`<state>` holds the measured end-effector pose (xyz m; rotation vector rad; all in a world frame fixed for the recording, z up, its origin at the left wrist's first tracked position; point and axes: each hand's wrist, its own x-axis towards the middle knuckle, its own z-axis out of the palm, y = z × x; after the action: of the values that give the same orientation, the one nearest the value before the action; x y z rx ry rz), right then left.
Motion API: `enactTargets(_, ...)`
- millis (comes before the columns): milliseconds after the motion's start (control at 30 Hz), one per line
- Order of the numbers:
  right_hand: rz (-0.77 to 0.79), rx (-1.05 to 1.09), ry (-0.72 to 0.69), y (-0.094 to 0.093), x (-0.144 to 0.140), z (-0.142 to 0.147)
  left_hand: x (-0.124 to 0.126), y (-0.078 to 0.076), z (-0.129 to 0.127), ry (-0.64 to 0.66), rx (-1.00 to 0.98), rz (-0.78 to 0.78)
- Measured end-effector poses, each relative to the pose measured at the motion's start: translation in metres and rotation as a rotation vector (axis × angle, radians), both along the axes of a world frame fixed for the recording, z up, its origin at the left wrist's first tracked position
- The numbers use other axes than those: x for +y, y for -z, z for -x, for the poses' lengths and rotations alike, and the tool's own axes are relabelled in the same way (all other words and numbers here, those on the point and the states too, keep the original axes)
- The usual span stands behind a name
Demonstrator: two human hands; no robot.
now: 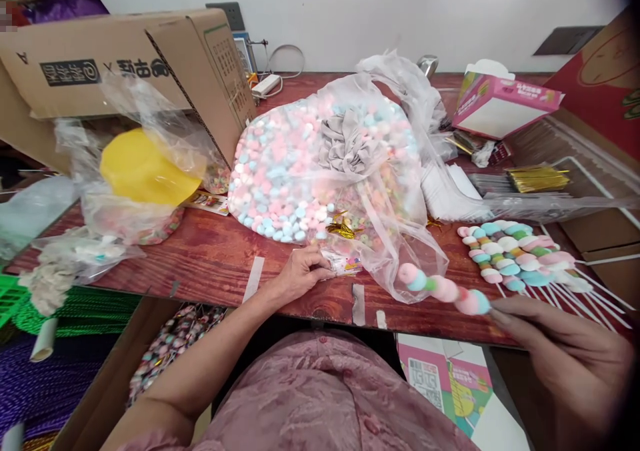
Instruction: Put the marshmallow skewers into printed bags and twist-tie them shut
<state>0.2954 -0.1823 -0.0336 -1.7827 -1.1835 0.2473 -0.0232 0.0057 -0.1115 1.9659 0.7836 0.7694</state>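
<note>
My right hand [565, 357] holds a stick threaded with pink, blue and white marshmallows [443, 289], level over the table's front edge. My left hand [300, 271] rests on the red wooden table [210, 257], its fingertips pinching a small printed clear wrapper [343, 263]. Just beyond it lies a big clear bag of pastel marshmallows [300, 171] with a gold twist tie [343, 227] by its open mouth. A row of finished marshmallow skewers [515, 254] lies to the right.
A cardboard box [125, 64] and a plastic bag with a yellow lid [145, 167] sit at the left. A pink box [505, 101], gold ties [537, 179] and clear sleeves [550, 204] lie at the right. A box of wrapped sweets [170, 351] sits below the table.
</note>
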Motion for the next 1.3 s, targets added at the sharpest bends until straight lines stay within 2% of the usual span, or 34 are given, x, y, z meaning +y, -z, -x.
enactTargets(100, -0.014, -0.012, -0.235, 0.016, 0.025, 0.008, -0.003, 0.0, -0.001, 0.011, -0.012, -0.025)
enactTargets(267, 0.024, -0.111, -0.391, 0.025, 0.039, 0.009, -0.008, -0.001, 0.0, 0.014, 0.031, -0.109)
enactTargets(367, 0.032, -0.089, -0.391, 0.029, 0.033, 0.007, -0.016, -0.004, 0.007, 0.072, 0.142, -0.247)
enactTargets(533, 0.085, 0.111, -0.281, 0.04, 0.013, 0.01, -0.03, -0.014, 0.019, 0.157, 0.396, -0.478)
enactTargets(667, 0.14, 0.265, -0.257, 0.052, 0.002, 0.022, -0.032, -0.02, 0.014, 0.165, 0.625, -0.549)
enactTargets(767, 0.157, 0.317, -0.243, 0.058, -0.002, 0.031, -0.031, -0.019, 0.006, 0.125, 0.715, -0.565)
enactTargets(867, 0.163, 0.335, -0.211, 0.062, -0.006, 0.035, -0.031, -0.016, 0.002, 0.083, 0.682, -0.559)
enactTargets(1000, 0.179, 0.325, -0.186, 0.063, -0.01, 0.035, -0.032, -0.008, 0.006, 0.022, 0.479, -0.504)
enactTargets(1133, 0.188, 0.288, -0.229, 0.061, -0.007, 0.038, -0.033, -0.001, 0.013, 0.019, 0.29, -0.393)
enactTargets(1300, 0.193, 0.213, -0.306, 0.059, 0.001, 0.04, -0.032, 0.006, 0.016, 0.024, 0.187, -0.351)
